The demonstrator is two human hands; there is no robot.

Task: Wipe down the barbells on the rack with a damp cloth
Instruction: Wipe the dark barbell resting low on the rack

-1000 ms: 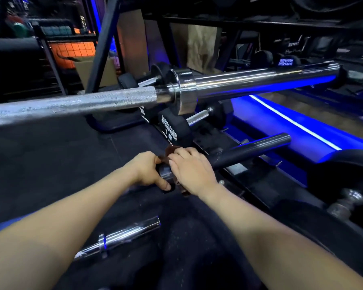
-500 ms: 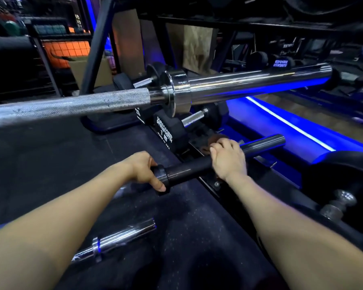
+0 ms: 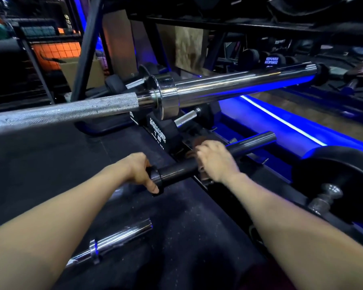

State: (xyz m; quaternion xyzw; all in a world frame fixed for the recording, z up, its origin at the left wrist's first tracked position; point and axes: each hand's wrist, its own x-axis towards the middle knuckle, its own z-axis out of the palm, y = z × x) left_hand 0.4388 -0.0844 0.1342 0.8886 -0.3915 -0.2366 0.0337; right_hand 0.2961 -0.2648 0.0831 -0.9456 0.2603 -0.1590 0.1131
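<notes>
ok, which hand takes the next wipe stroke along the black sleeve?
Right hand: it wraps the black bar sleeve with the cloth under it. Left hand grips the collar end, likely steadying.

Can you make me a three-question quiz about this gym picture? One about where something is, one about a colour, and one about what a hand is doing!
1. Where is the shiny chrome barbell?
A. above the black bar
B. under the black bar
C. in the left hand

2. What colour is the light strip on the right?
A. green
B. blue
C. yellow

3. What is the right hand doing?
A. hanging free
B. gripping the black bar with a cloth
C. holding a dumbbell

Answers: A, it crosses higher up; B, it glows blue; B, fingers wrap the bar, brownish cloth peeking out. The left hand holds the bar's collar.
</notes>
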